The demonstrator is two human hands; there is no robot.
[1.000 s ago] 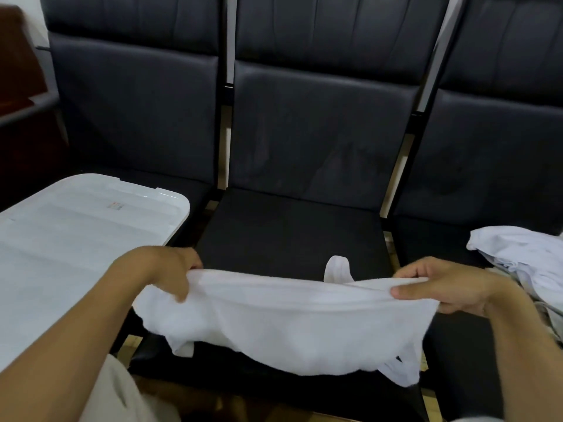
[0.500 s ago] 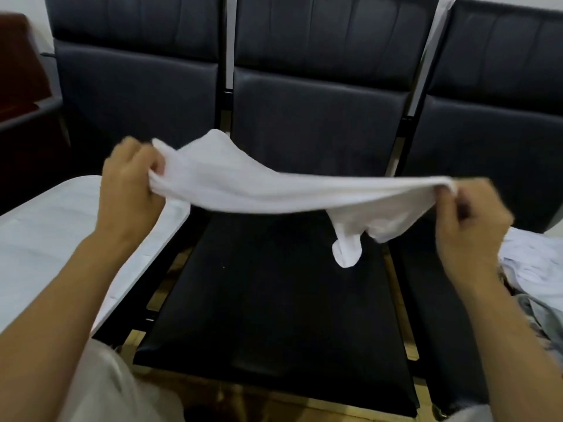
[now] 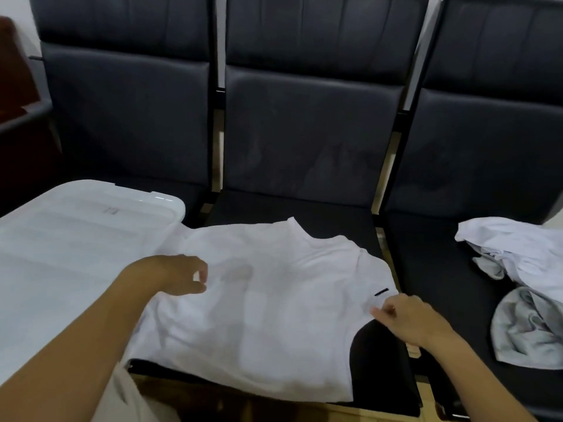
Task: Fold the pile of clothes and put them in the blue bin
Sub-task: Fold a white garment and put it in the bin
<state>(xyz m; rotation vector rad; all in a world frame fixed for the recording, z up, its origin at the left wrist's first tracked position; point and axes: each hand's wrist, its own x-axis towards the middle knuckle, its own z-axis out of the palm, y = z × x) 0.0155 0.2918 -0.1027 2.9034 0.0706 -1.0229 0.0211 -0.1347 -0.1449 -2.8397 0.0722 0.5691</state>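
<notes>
The shirt (image 3: 268,303) lies flat on the middle seat (image 3: 332,220), collar toward the backrest. Left hand (image 3: 173,274) hovers loosely curled; right hand (image 3: 408,318) pinches the shirt's edge.

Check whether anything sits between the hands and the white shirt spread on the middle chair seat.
Nothing visible does. The left hand and the right hand are both right at the white shirt, which lies flat on the middle chair seat. The pile of clothes sits apart on the right seat.
</notes>
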